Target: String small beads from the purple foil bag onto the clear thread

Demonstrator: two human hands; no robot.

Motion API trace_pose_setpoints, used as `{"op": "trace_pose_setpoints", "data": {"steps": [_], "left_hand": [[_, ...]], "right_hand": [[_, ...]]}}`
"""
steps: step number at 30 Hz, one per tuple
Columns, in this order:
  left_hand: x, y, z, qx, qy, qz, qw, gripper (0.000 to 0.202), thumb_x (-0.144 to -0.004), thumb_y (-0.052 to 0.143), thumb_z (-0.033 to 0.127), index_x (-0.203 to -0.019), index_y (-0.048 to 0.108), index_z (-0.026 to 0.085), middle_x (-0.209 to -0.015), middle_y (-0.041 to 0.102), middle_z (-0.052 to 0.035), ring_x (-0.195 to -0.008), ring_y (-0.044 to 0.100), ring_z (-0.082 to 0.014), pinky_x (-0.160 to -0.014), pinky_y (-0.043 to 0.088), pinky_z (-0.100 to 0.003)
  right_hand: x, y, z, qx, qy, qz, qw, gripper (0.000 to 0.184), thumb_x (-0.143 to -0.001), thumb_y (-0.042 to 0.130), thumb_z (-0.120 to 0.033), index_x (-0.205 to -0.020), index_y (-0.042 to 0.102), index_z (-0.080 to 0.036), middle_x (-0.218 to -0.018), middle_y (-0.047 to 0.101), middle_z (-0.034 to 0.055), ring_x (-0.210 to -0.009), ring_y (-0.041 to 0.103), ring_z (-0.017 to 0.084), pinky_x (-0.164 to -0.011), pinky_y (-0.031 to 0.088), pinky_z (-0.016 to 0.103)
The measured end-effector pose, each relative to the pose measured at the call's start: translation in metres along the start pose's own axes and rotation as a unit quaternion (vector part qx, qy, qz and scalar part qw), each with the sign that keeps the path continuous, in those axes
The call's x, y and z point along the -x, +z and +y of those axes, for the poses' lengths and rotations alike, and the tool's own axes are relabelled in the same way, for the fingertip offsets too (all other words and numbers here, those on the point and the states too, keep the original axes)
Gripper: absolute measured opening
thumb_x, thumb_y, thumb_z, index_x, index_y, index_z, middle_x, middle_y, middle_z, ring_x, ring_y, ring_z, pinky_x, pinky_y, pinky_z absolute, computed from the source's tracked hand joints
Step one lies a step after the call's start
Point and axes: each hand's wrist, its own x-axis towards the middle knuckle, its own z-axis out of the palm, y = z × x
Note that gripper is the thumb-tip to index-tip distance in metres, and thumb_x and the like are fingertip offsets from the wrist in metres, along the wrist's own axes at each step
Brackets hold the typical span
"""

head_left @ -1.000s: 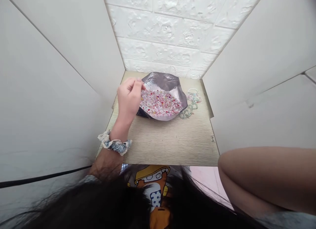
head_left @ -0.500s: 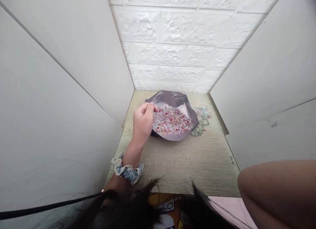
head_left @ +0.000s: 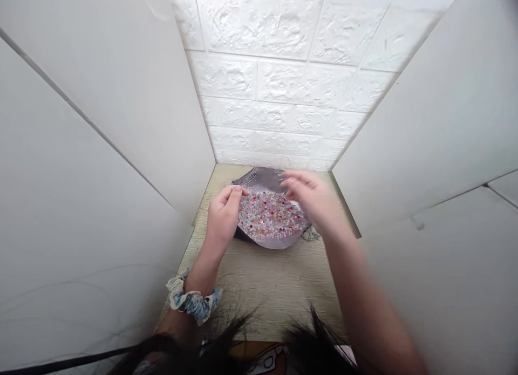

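A dark purple-grey pouch (head_left: 279, 244), its mouth spread wide, holds a mass of tiny clear, white, pink and red beads (head_left: 269, 216). My left hand (head_left: 224, 210) is over the pouch's left edge, thumb and forefinger pinched together; whatever sits between them is too small to make out. Above the right part of the beads hovers my right hand (head_left: 311, 194), somewhat blurred, its fingers stretched leftward and apart with nothing visible in them. Strung green beads (head_left: 311, 233) lie against the pouch's right side, mostly covered by my right hand and forearm.
The pouch stands on a pale wood-grain surface (head_left: 279, 288) between a white panel (head_left: 133, 94) at left and another white panel (head_left: 421, 121) at right. A white brick-patterned wall (head_left: 283, 83) closes the back. Dark hair (head_left: 210, 342) hangs into the lower view.
My right hand has come into view from the lower right and reached over the pouch. My left hand keeps its pinch by the pouch's left edge. The view has shifted slightly.
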Motion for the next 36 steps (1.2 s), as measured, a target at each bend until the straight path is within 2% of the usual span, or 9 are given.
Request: {"op": "trace_pose_setpoints", "data": {"steps": [3,6,10,13,17,21,29,36], "left_hand": [[-0.001,0.001,0.0,-0.011,0.01,0.004,1.0,0.021,-0.076,0.045,0.034,-0.07,0.057,0.017,-0.041,0.026,0.0074,-0.035,0.023,-0.0054,-0.034,0.021,-0.019],[-0.001,0.002,0.001,-0.001,0.008,0.008,1.0,0.022,-0.076,0.044,0.035,-0.072,0.056,0.017,-0.04,0.027,0.0073,-0.034,0.023,-0.0053,-0.033,0.02,-0.019],[0.0,0.002,0.001,0.026,0.002,0.003,1.0,0.024,-0.077,0.043,0.037,-0.069,0.055,0.017,-0.041,0.022,0.0077,-0.033,0.019,-0.0046,-0.033,0.016,-0.019],[0.0,0.002,0.001,0.034,-0.003,0.0,0.999,0.023,-0.077,0.044,0.036,-0.068,0.055,0.017,-0.041,0.021,0.0075,-0.034,0.018,-0.0045,-0.033,0.015,-0.019],[0.001,0.002,0.002,0.049,-0.014,0.003,0.999,0.023,-0.077,0.045,0.034,-0.067,0.055,0.017,-0.043,0.021,0.007,-0.034,0.017,-0.0042,-0.033,0.014,-0.019],[0.003,0.001,0.003,0.055,-0.022,0.006,0.998,0.022,-0.077,0.045,0.034,-0.066,0.055,0.017,-0.044,0.021,0.0065,-0.035,0.018,-0.0043,-0.033,0.015,-0.02],[-0.001,0.0,-0.002,0.069,-0.045,0.025,0.996,0.021,-0.078,0.044,0.031,-0.067,0.056,0.016,-0.045,0.021,0.0063,-0.036,0.02,-0.0041,-0.034,0.016,-0.018],[-0.006,0.003,-0.008,0.078,-0.043,0.046,0.995,0.021,-0.076,0.045,0.03,-0.064,0.055,0.014,-0.039,0.019,0.0079,-0.034,0.017,-0.0037,-0.033,0.013,-0.018]], "right_hand": [[0.003,0.028,0.022,0.134,-0.029,-0.085,0.987,0.023,-0.077,0.045,-0.019,-0.094,0.06,-0.016,-0.091,0.061,0.0048,-0.083,0.055,0.013,-0.079,0.043,0.028],[0.009,0.052,0.037,0.262,-0.11,-0.147,0.948,0.029,-0.078,0.04,-0.012,-0.1,0.059,-0.014,-0.098,0.058,0.0084,-0.092,0.051,0.014,-0.084,0.038,0.028],[0.019,0.064,0.037,0.336,-0.135,-0.209,0.909,0.027,-0.081,0.041,-0.019,-0.103,0.056,-0.02,-0.1,0.055,0.0075,-0.096,0.048,0.016,-0.084,0.038,0.03],[0.021,0.061,0.035,0.366,-0.113,-0.206,0.9,0.026,-0.081,0.042,-0.024,-0.103,0.056,-0.021,-0.104,0.053,0.0079,-0.099,0.047,0.018,-0.086,0.036,0.033],[0.02,0.052,0.04,0.384,-0.062,-0.179,0.904,0.033,-0.079,0.045,-0.024,-0.11,0.052,-0.018,-0.12,0.045,0.0107,-0.111,0.04,0.023,-0.093,0.032,0.037],[0.019,0.047,0.043,0.38,-0.032,-0.176,0.908,0.034,-0.077,0.048,-0.024,-0.11,0.052,-0.017,-0.124,0.042,0.0109,-0.114,0.037,0.024,-0.095,0.03,0.039],[0.018,0.048,0.05,0.362,-0.031,-0.182,0.914,0.034,-0.077,0.048,-0.022,-0.111,0.052,-0.017,-0.126,0.039,0.0109,-0.116,0.034,0.024,-0.097,0.027,0.041],[0.021,0.056,0.049,0.378,-0.053,-0.169,0.909,0.038,-0.08,0.04,-0.013,-0.116,0.047,-0.021,-0.125,0.039,0.0112,-0.117,0.033,0.023,-0.097,0.024,0.045]]}}
